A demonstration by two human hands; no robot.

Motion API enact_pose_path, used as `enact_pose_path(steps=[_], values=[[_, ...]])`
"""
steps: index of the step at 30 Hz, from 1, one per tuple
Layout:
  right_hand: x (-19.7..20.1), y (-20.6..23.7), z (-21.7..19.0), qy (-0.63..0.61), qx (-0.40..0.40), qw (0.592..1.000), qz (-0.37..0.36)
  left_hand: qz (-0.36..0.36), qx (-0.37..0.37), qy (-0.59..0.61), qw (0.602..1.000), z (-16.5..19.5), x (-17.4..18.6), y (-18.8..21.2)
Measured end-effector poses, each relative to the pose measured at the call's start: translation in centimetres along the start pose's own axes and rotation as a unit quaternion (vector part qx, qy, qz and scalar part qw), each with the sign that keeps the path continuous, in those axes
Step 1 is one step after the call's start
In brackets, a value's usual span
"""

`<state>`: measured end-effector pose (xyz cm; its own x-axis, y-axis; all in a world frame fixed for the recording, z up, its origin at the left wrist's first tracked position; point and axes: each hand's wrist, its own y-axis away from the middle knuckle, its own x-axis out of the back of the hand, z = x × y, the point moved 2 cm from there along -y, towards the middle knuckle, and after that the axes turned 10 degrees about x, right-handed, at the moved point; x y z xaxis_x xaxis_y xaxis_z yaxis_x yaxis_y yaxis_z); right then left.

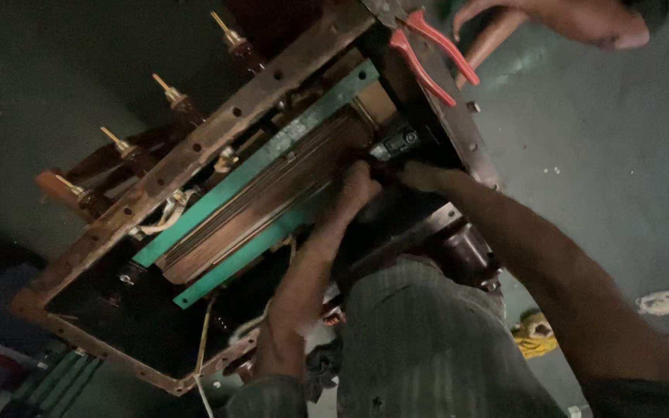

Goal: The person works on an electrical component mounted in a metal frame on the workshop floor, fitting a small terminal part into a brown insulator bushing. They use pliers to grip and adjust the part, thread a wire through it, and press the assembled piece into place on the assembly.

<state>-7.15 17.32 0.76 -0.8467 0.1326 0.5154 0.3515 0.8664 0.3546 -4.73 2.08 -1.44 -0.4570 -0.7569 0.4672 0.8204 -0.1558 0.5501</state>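
Observation:
A rusty open metal tank [218,131] lies tilted in front of me. Inside it is a laminated copper-brown core [272,186] clamped between two green bars [257,162]. My left hand [359,186] rests with curled fingers against the core's right end. My right hand [425,176] reaches into the dark gap beside it, just below a small black part [398,142]. Its fingertips are lost in shadow, and whether either hand grips something does not show.
Red-handled pliers [431,54] lie on the tank's upper rim. Another person's hand [582,19] hovers at the top right. Several brass-tipped brown insulators [176,99] stick out along the far side. Yellow and white rags [536,334] lie on the grey floor.

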Motion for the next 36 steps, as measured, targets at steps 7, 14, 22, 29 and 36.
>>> enact_pose_path(steps=[7, 14, 22, 29, 36], values=[[-0.3, -0.4, 0.9, -0.067, -0.15, 0.986, 0.027, 0.103, 0.019, 0.149, 0.983, -0.5, -0.9, 2.1], [-1.5, -2.0, 4.6, 0.002, -0.143, 0.987, -0.073, 0.207, -0.04, 0.093, 0.973, -1.2, 2.0, 2.7], [-2.7, -1.8, 6.8, -0.067, -0.163, 0.982, -0.064, 0.073, 0.01, 0.02, 0.997, 1.1, 3.2, 0.2], [-1.4, -1.6, 3.9, -0.051, -0.177, 0.982, -0.04, 0.064, 0.048, 0.026, 0.996, 2.1, 1.9, -0.4], [-2.1, -1.5, 3.0, -0.01, -0.202, 0.977, -0.06, 0.172, 0.011, 0.077, 0.982, -4.4, -0.1, 7.5]])
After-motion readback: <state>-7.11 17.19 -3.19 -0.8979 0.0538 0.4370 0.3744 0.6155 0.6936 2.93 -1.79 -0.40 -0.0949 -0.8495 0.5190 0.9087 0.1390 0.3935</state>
